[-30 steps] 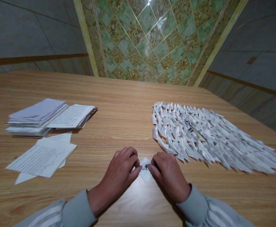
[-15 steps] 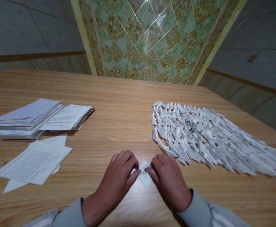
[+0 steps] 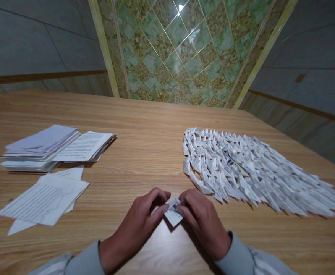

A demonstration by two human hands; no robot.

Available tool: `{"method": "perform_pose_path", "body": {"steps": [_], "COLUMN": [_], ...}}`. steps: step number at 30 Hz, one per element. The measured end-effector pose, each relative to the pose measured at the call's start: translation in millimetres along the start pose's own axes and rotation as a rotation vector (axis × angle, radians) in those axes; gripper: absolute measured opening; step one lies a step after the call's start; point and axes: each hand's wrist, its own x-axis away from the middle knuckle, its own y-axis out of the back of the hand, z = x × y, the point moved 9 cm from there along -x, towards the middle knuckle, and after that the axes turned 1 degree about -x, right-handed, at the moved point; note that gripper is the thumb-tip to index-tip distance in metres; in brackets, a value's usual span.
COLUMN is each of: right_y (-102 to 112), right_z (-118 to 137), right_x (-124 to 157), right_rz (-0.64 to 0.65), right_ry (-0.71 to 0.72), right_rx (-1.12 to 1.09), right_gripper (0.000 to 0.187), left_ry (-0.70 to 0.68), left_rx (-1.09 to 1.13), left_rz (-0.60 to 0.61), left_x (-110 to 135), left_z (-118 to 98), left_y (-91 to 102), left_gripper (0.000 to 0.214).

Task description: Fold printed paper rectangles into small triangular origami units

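Between my two hands, near the table's front, is a small folded piece of printed paper (image 3: 173,217), diamond-shaped, with a dark patch near its top. My left hand (image 3: 148,214) pinches its left edge between thumb and fingers. On the opposite edge, my right hand (image 3: 199,214) pinches it the same way. The paper's lower corner points toward me and casts a shadow on the wood. Fingertips hide its side corners. Up and to the right of my right hand lie rows of small folded paper boats (image 3: 238,168), packed close together.
At the left stands a stack of printed sheets (image 3: 42,139), with an open-looking pile (image 3: 83,147) leaning against it. Loose torn sheets (image 3: 44,198) overlap in front. All rest on a wooden table (image 3: 144,145). A tiled green panel (image 3: 173,53) rises beyond its far edge.
The folded paper now appears lifted and tilted, its shadow showing below. My left fingers have arched and shifted slightly. The whole view has moved a little.
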Motion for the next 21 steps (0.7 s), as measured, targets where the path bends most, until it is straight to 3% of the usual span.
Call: {"method": "perform_pose_path", "body": {"steps": [6,10,17,21], "right_y": [17.6,23.4,7.1,5.0], "right_z": [27.5,33.9,2.7,0.6], "right_x": [-0.9,0.4,-0.8,-1.2], "right_rz": [-0.110,-0.146,-0.067,-0.064], "right_ry": [0.184,0.220,-0.070,-0.091], "right_rx": [0.046,-0.003,-0.233,-0.166], "right_gripper": [0.021,0.015,0.016,0.020], "left_ry": [0.182,0.240,0.194,0.170], "left_rx": [0.446,0.681,0.587,0.540], "left_rz": [-0.097,-0.022,-0.107,-0.113], "left_x": [1.0,0.1,4.8,4.8], "left_z": [12.3,15.4,14.6,10.5], "left_y": [1.1,-11.9,-3.1,-0.4], "left_gripper": [0.021,0.027,0.013,0.010]}}
